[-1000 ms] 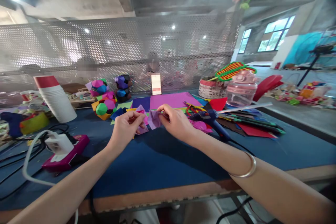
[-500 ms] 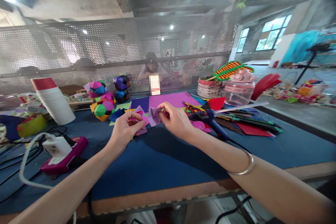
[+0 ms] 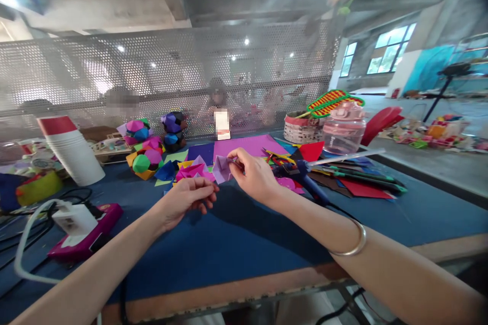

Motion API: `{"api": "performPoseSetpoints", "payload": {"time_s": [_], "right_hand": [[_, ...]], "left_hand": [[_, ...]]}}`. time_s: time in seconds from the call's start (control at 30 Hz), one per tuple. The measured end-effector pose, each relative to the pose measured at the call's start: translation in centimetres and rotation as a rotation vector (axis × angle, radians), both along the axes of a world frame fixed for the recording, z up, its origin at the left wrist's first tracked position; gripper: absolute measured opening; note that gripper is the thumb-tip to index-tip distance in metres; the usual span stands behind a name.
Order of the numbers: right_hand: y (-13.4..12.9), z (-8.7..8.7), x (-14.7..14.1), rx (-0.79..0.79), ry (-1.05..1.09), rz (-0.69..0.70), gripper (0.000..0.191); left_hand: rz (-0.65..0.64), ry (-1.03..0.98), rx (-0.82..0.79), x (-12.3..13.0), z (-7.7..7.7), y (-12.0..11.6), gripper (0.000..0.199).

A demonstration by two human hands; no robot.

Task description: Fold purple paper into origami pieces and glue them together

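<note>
The right hand (image 3: 251, 175) pinches a small lilac folded paper (image 3: 221, 169) between thumb and fingertips, above the middle of a blue tabletop (image 3: 236, 254). A silver bangle (image 3: 360, 241) circles that arm. The left hand (image 3: 188, 198) is just to the left and slightly nearer the wearer, its fingers loosely curled and parted from the thumb, apart from the lilac piece. Right behind it lie pink folded papers (image 3: 194, 170); whether the knuckles touch them is hard to tell from this angle.

Beyond the hands, a purple sheet (image 3: 247, 145) lies flat beside a dark blue sheet (image 3: 201, 154). To the left of these stand colourful faceted paper balls (image 3: 147, 161) and a darker blue-and-black pair (image 3: 174, 132), one on top of the other.

Just right of the right hand, a blue glue gun (image 3: 305, 177) lies beside red, brown and black papers (image 3: 366, 188). Behind it are a clear bottle (image 3: 344, 129) with a pink lid and a woven basket (image 3: 303, 128).

At far left, a tall stack of white cups (image 3: 72, 150) leans behind a magenta power strip (image 3: 86, 233) with a white plug (image 3: 76, 221) in it. A perforated metal screen (image 3: 152, 76) closes off the far side of the table, with blurred people behind.
</note>
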State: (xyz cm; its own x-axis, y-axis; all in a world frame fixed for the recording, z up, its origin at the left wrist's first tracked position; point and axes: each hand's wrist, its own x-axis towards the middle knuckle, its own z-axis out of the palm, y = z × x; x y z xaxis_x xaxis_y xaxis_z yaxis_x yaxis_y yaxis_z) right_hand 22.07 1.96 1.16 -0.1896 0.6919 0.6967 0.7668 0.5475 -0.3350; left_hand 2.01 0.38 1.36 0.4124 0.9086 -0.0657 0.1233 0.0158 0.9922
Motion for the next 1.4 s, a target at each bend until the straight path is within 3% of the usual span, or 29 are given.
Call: {"api": "performPoseSetpoints", "payload": {"time_s": [0.17, 0.37, 0.5, 0.77, 1.0, 1.17, 1.33, 1.4], "right_hand": [[0.6, 0.1, 0.4, 0.009, 0.014, -0.048, 0.015], [0.9, 0.2, 0.8, 0.002, 0.020, -0.072, 0.017], [0.8, 0.0, 0.7, -0.002, 0.015, -0.063, 0.017], [0.7, -0.3, 0.4, -0.013, 0.003, -0.048, 0.017], [0.7, -0.4, 0.3, -0.020, -0.003, -0.031, 0.015], [0.8, -0.4, 0.4, -0.017, -0.006, -0.014, 0.015], [0.8, -0.6, 0.4, -0.019, -0.011, 0.019, 0.015], [0.8, -0.7, 0.3, -0.024, -0.015, 0.030, 0.015]], "left_hand": [[-0.025, -0.012, 0.054, -0.2, -0.3, 0.2, 0.025], [-0.020, 0.076, 0.240, 0.4, 0.2, -1.2, 0.022], [-0.036, 0.104, 0.209, 0.7, 0.5, -2.1, 0.022], [-0.304, -0.004, 0.137, 0.8, 0.3, -3.4, 0.032], [-0.292, 0.046, 0.288, 0.8, -0.2, -3.7, 0.047], [-0.406, 0.150, 0.291, 0.9, 0.4, -4.1, 0.058], [-0.678, 0.115, 0.235, 1.2, 1.5, -5.2, 0.027], [-0.652, 0.084, 0.282, 1.2, 1.5, -5.0, 0.028]]}}
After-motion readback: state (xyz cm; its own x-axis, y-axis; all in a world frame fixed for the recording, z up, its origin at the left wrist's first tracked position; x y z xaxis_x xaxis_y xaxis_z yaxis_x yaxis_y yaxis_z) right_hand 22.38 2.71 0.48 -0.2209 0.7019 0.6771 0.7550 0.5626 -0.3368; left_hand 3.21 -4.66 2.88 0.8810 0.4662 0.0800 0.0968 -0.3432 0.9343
